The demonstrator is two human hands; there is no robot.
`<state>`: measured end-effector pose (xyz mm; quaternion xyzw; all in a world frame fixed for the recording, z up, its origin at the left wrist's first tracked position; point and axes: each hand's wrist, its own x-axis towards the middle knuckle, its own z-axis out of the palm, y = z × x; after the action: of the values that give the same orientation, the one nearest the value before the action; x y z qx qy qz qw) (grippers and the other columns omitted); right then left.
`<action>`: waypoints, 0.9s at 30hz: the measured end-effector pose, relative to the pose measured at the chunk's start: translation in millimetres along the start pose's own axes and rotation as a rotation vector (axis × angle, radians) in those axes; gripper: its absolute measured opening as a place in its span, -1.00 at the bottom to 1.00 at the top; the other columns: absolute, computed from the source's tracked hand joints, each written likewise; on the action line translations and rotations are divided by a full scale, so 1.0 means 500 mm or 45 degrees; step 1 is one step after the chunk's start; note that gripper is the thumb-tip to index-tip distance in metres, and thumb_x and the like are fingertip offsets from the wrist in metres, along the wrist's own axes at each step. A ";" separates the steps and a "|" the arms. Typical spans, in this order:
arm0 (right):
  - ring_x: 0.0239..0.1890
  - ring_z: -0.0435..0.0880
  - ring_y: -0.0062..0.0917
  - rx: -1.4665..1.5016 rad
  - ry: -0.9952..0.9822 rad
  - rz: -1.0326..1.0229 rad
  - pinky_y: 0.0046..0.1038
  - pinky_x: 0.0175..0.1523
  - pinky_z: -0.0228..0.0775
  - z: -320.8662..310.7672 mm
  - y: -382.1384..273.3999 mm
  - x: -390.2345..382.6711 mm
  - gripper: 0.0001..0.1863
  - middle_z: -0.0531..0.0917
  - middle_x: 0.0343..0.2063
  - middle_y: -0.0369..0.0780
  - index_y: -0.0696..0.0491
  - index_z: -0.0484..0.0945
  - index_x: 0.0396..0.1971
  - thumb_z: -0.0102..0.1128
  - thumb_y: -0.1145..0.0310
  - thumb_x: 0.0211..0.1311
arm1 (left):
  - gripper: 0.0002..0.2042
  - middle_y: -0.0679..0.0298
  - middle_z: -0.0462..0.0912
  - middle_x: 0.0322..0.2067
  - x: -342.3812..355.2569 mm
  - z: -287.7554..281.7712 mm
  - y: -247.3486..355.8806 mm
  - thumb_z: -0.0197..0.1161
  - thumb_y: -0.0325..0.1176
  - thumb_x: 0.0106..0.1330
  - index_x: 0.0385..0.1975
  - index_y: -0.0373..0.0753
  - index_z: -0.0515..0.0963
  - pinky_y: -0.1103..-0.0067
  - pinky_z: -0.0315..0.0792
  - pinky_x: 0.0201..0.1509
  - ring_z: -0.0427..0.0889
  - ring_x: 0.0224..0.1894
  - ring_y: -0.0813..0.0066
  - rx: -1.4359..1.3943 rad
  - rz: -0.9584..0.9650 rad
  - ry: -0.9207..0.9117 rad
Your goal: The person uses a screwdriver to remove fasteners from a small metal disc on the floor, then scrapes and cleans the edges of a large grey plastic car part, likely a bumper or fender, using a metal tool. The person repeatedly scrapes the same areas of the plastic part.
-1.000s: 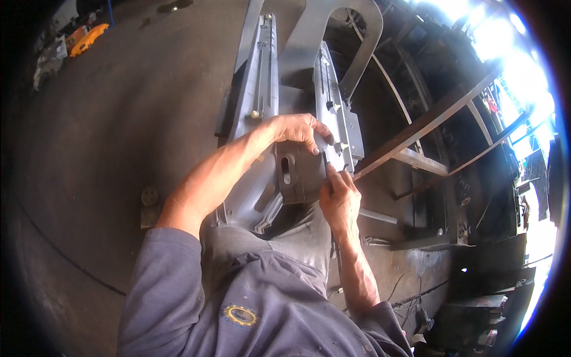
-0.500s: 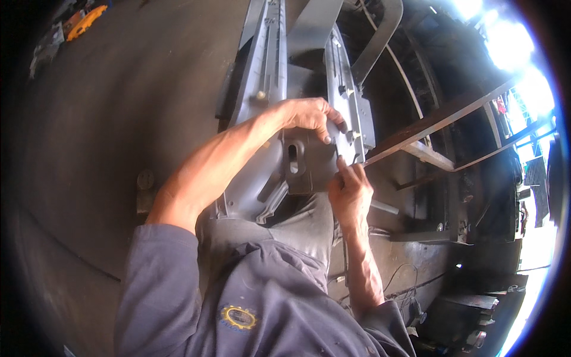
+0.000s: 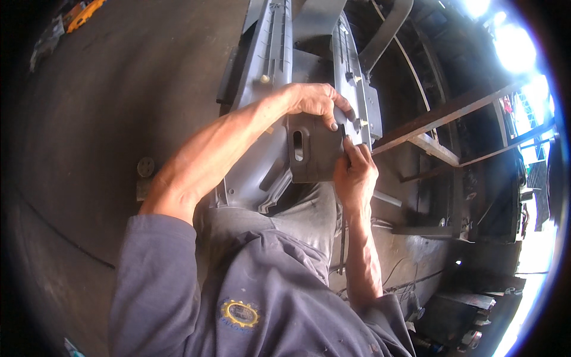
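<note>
A grey metal assembly (image 3: 315, 160) has a long left channel (image 3: 253, 149) and a narrower right channel (image 3: 347, 65) with small pale and black fittings (image 3: 359, 122). My left hand (image 3: 312, 98) arches over from the left, thumb and curved fingertips apart against the right channel. Just below, my right hand (image 3: 357, 172) is closed, index finger at a narrow dark piece (image 3: 344, 132) on that channel's inner edge; what it grips is unclear. A slotted plate (image 3: 315, 143) lies between the channels, and the assembly's lower end is over my grey trousers.
Rusty steel frames (image 3: 440, 116) stand at the right, with dark metal pieces and cables (image 3: 404, 291) lower down. At left are the concrete floor (image 3: 89, 131), a round metal piece (image 3: 146, 166), a dark cable (image 3: 71, 235) and a yellow object (image 3: 83, 16) far off.
The assembly, both hands and surroundings appear higher in the picture, the assembly also further right. Both hands stay at about the same spot on the right channel.
</note>
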<state>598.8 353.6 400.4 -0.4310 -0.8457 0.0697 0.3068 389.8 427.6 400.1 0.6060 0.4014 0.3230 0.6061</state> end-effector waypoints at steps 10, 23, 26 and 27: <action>-0.43 0.62 -0.24 0.042 -0.001 -0.015 -0.34 -0.31 0.48 -0.003 0.006 -0.013 -0.66 0.55 -0.45 -0.12 0.10 0.61 -0.13 0.08 0.61 0.05 | -0.46 0.15 0.60 0.03 0.006 -0.001 -0.007 0.32 -0.67 -0.09 0.03 -0.27 0.58 0.50 0.33 0.25 0.51 0.10 0.37 0.052 0.025 0.015; -0.45 0.61 -0.25 0.067 0.044 -0.050 -0.37 -0.31 0.45 0.001 0.011 -0.014 -0.67 0.55 -0.48 -0.11 0.16 0.63 -0.18 0.05 0.66 0.02 | -0.44 0.17 0.63 -0.01 0.001 0.004 0.003 0.31 -0.69 -0.10 0.04 -0.30 0.56 0.54 0.38 0.20 0.54 0.05 0.38 0.008 -0.024 0.019; -0.44 0.62 -0.23 0.038 0.003 -0.056 -0.34 -0.32 0.47 -0.002 0.006 -0.002 -0.65 0.55 -0.46 -0.12 0.12 0.61 -0.14 0.06 0.64 0.03 | -0.44 0.20 0.64 -0.03 0.009 0.001 -0.015 0.30 -0.69 -0.10 0.04 -0.25 0.57 0.55 0.38 0.20 0.54 0.03 0.40 0.026 0.008 0.045; -0.43 0.62 -0.21 0.022 -0.001 -0.062 -0.31 -0.33 0.49 0.002 0.012 -0.002 -0.65 0.55 -0.44 -0.12 0.09 0.59 -0.12 0.06 0.62 0.05 | -0.43 0.20 0.64 -0.03 0.005 0.003 -0.009 0.30 -0.70 -0.10 0.04 -0.24 0.57 0.54 0.38 0.21 0.54 0.04 0.40 0.053 0.018 0.035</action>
<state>602.5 356.7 396.7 -0.4074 -0.8555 0.0697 0.3119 391.8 428.9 395.3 0.6168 0.4122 0.3271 0.5854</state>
